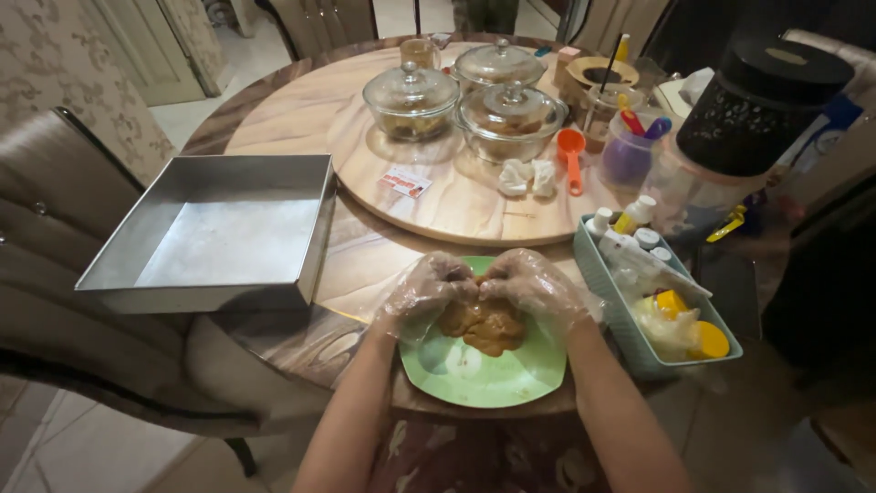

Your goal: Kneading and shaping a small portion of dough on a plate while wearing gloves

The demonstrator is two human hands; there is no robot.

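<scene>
Both my hands wear clear plastic gloves and press together on a lump of brown dough (485,325). My left hand (425,290) grips its left side and my right hand (534,285) grips its right side. The dough rests over a light green plate (474,372) at the near edge of the round table. The fingertips of both hands meet above the dough and hide its top.
A square metal baking pan (219,233) sits at the left, overhanging the table edge. A teal basket (639,351) of small bottles stands at the right. On the wooden turntable (456,196) are three lidded glass bowls (412,99), an orange scoop (572,157) and jars. A chair (55,237) stands left.
</scene>
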